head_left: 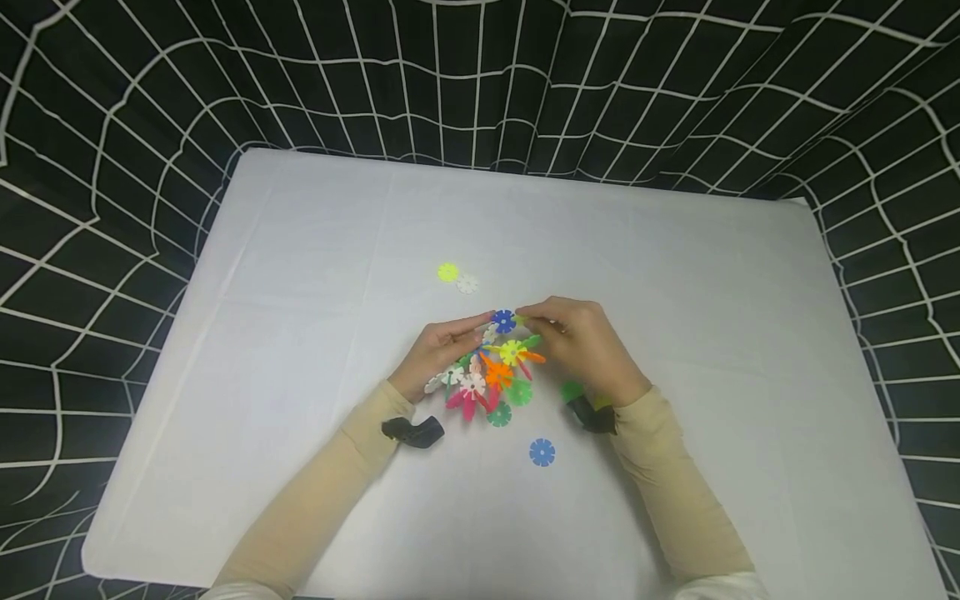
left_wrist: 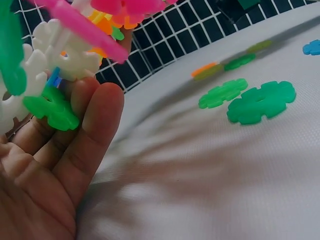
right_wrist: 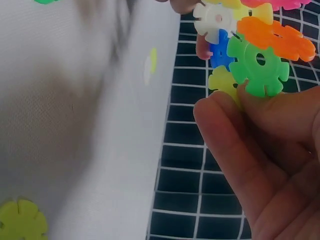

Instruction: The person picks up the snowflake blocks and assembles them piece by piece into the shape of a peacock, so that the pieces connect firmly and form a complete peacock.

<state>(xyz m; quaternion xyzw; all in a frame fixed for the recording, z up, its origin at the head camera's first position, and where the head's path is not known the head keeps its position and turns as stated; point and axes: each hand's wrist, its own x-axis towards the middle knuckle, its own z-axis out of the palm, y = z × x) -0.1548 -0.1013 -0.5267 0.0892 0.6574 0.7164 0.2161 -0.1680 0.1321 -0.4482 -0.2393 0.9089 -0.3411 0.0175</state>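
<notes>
**Slotted flower-disc cluster, both hands on it, colours all over the place**

So this cluster of plastic flower discs (head_left: 498, 374) is up between the two hands, just above the white table (head_left: 315, 233), around the middle. It's a proper riot: neon orange, hot pink, yellow, white, a couple of greens and some blue. Each piece is a thin round disc with notches cut in the rim, so the edge looks like petals, and the ones facing the cameras have a small hole in the centre. They're jammed together at all angles, some face-on, some edge-on, so the whole thing is spiky and lopsided. The plastic looks smooth and slightly see-through, especially the green disc (right_wrist: 245, 62) near the right thumb.

The left hand (head_left: 438, 354) holds the cluster from its left side, fingers up against the pieces. The right hand (head_left: 588, 346) has a narrow pinch on a yellow disc (right_wrist: 223, 82) right beside a dark blue disc (head_left: 498, 317); can't tell if those two are slotted together.

Loose on the table: a lime disc (head_left: 447, 270) and white disc (head_left: 462, 287) beyond the hands, and a light blue disc (head_left: 536, 457) on the near side.
</notes>
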